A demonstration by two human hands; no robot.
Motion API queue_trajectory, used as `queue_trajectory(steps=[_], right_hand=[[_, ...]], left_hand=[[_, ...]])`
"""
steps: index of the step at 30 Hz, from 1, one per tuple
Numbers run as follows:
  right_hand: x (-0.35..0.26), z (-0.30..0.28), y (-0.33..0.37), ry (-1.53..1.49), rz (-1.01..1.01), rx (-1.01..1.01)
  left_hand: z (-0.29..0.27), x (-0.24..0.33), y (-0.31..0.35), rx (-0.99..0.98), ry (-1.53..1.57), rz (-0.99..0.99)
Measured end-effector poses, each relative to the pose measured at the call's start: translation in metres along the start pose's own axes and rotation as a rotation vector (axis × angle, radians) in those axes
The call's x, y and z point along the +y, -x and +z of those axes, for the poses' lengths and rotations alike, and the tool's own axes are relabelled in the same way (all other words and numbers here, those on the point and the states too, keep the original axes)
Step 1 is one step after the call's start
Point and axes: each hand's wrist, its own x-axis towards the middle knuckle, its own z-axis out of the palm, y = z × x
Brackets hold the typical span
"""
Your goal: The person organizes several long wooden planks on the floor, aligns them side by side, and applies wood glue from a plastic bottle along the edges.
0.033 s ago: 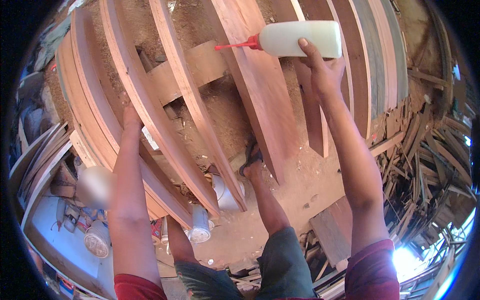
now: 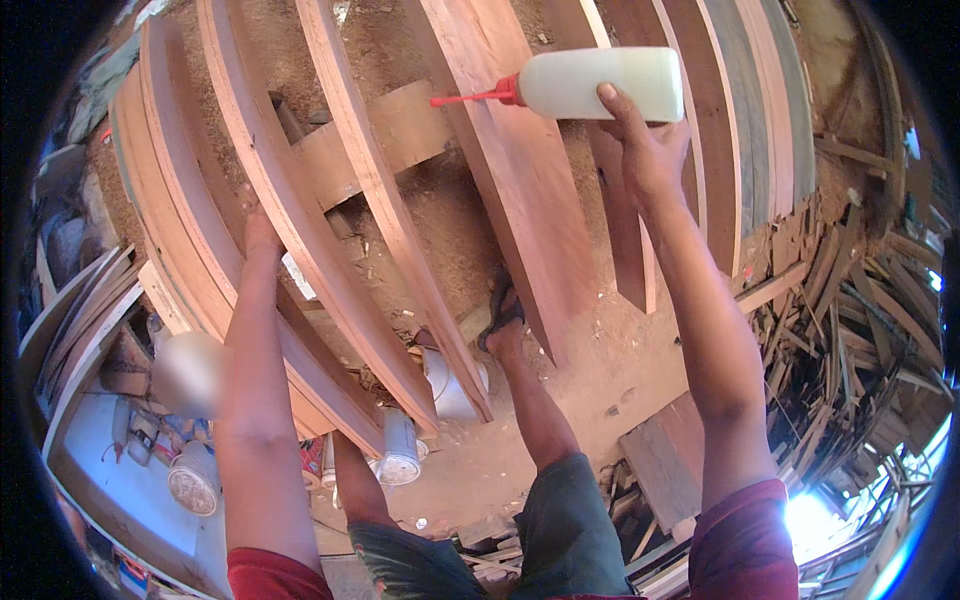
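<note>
My right hand [image 2: 648,140] is closed round a whitish squeeze bottle [image 2: 600,84] with a red cap and a long thin red nozzle. The bottle lies on its side in the air, its nozzle pointing left over a wide reddish plank [image 2: 515,165]. Lower on the left, my left hand [image 2: 257,222] grips a long narrow wooden plank [image 2: 285,225] from its left side. That plank stands on edge and hides most of the fingers; the thumb shows beside it.
Several more planks [image 2: 375,190] run lengthwise across a wooden crosspiece [image 2: 400,125]. White buckets [image 2: 400,455] stand near my legs. Scrap wood [image 2: 850,320] is heaped at the right. A blurred round patch [image 2: 190,375] lies left of my left forearm. Sawdust covers the ground.
My right hand and the bottle have dropped very slightly, and the bottle's nozzle end sits a little lower. My left hand stays by the same plank.
</note>
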Motion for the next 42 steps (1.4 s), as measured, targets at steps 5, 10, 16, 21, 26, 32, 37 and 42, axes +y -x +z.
queue_trajectory(steps=[5, 10, 16, 21, 26, 32, 37, 42], right_hand=[[0.0, -0.03, 0.04, 0.042, 0.158, 0.0], [0.002, -0.054, 0.077, 0.053, 0.206, 0.021], [0.023, -0.084, 0.112, 0.029, 0.171, -0.004], [0.032, -0.119, 0.147, 0.061, 0.275, 0.022], [0.041, -0.138, 0.16, 0.053, 0.326, -0.108], [0.053, -0.168, 0.189, 0.112, 0.397, -0.113], [0.058, -0.183, 0.203, 0.075, 0.477, -0.133], [0.057, -0.188, 0.213, 0.121, 0.464, -0.127]], left_hand=[[-0.005, 0.024, -0.008, -0.202, 0.17, -0.155], [-0.006, 0.039, -0.004, -0.207, 0.077, -0.202], [-0.002, -0.024, -0.012, -0.084, 0.267, -0.009], [0.011, 0.023, -0.014, -0.059, 0.353, 0.008], [-0.008, -0.04, -0.023, -0.025, 0.343, 0.012], [-0.003, -0.03, -0.033, -0.028, 0.24, 0.141], [-0.01, 0.017, -0.01, -0.095, 0.367, -0.044], [-0.018, 0.03, 0.0, -0.07, 0.47, -0.151]])
